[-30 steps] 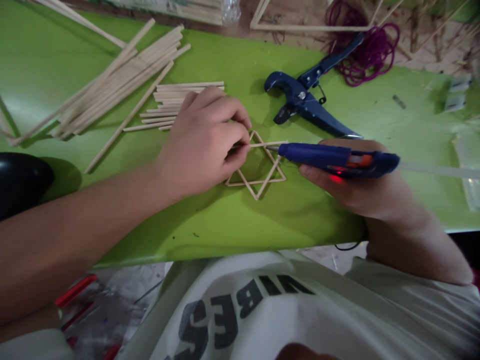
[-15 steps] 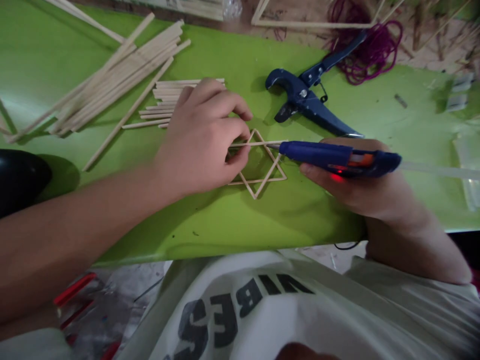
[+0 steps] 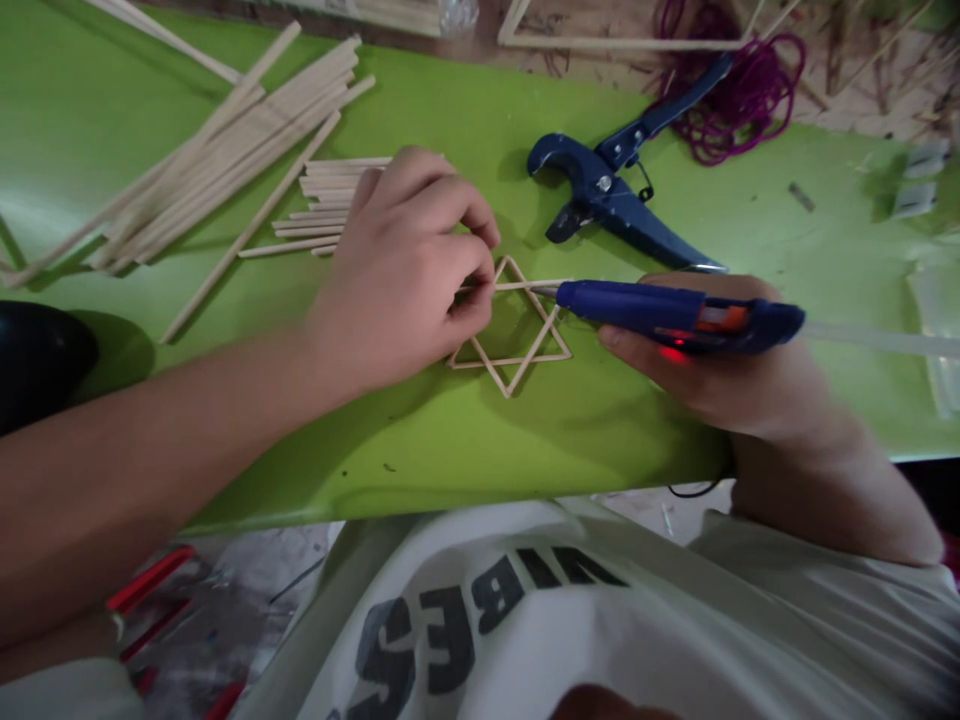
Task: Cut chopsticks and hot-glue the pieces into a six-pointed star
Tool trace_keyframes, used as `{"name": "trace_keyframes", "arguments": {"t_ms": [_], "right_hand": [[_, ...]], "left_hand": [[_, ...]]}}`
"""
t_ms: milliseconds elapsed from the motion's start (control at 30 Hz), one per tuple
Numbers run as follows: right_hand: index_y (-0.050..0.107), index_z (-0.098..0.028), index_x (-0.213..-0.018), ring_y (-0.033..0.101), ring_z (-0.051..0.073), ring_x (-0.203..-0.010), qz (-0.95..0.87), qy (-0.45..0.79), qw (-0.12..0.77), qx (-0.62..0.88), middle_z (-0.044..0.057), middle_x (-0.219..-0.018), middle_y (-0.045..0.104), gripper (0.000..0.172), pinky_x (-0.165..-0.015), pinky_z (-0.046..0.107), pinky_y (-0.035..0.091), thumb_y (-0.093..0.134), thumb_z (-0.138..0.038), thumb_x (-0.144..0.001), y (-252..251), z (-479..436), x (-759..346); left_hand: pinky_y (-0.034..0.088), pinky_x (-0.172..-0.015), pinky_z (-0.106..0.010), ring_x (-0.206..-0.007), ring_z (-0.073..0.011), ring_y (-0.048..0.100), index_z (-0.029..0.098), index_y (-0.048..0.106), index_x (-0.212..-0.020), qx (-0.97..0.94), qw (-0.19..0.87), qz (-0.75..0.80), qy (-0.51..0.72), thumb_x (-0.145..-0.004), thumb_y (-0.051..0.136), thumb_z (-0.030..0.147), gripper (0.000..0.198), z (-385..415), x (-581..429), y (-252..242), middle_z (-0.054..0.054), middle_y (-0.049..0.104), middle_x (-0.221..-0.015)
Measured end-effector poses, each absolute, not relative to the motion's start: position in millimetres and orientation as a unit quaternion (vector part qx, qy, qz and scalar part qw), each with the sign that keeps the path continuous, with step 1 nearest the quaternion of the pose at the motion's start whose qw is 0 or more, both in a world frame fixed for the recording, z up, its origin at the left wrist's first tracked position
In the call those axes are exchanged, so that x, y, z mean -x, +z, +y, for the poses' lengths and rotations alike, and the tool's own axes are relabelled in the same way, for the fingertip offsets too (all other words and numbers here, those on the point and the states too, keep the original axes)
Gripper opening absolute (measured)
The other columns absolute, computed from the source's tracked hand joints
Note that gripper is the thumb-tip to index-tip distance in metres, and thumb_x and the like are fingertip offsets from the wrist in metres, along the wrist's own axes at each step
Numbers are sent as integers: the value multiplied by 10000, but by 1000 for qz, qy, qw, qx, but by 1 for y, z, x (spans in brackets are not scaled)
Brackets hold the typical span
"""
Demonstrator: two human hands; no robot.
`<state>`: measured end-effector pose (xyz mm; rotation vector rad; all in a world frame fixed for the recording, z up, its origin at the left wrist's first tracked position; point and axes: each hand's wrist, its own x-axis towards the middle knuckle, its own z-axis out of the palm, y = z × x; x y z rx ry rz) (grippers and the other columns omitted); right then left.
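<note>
A six-pointed star of thin wooden sticks (image 3: 528,357) lies flat on the green table, its left side partly hidden by my fingers. My left hand (image 3: 424,265) is closed with thumb and index finger pinching the star's upper left part. In my right hand (image 3: 720,370) is a blue hot glue gun (image 3: 637,307), gripped round its body with a red light glowing. Its metal nozzle points left and meets the star near the upper right crossing of the sticks. A clear glue stick (image 3: 870,338) sticks out of the gun's back end.
Short sticks (image 3: 311,217) lie partly under my left hand, with a bundle of longer sticks (image 3: 240,150) beyond. A dark blue cutter (image 3: 607,190) rests above the star, near tangled purple cord (image 3: 739,110). A black rounded object (image 3: 41,355) sits at the left.
My left hand has shifted very slightly left, showing more of the star's lower left corner. The glue gun's nozzle stays at nearly the same spot; the whole view has moved a little.
</note>
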<state>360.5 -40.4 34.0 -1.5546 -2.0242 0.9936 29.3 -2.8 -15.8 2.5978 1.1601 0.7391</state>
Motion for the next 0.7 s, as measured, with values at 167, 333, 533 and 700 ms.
{"name": "trace_keyframes", "arguments": {"t_ms": [167,333,533,700], "right_hand": [[618,-268,-766,521,162,-659,-740,358,181,540,-27,-741,639,440,-594,403,394,953,-385,-1027,38,-40,-361],[547,-277,-743,528,171,-656,-752,340,173,538,-16,-745,654,505,-588,420,369,942,-401,-1034,39,-40,-361],[533,-283,-746,488,168,-632,-760,338,165,530,-23,-714,604,514,-576,423,350,938,-375,-1048,39,-39,-360],[559,-280,-755,522,170,-642,-763,332,175,526,-12,-735,638,488,-580,421,370,946,-351,-1043,37,-40,-361]], "left_hand": [[672,-1169,-740,-1424,-418,787,303,898,-973,-869,130,396,265,-1220,662,254,345,0,-29,-15,-84,929,-1308],[665,-1203,-767,-1434,-408,772,356,916,-968,-865,152,406,252,-1229,614,298,404,1,-29,-11,-56,937,-1322],[688,-1177,-697,-1422,-418,795,246,930,-1004,-870,128,404,251,-1233,628,237,379,-4,-31,-5,-119,927,-1294],[689,-1168,-713,-1388,-408,805,267,913,-983,-874,114,390,268,-1216,651,239,351,-1,-31,-14,-104,928,-1266]]}}
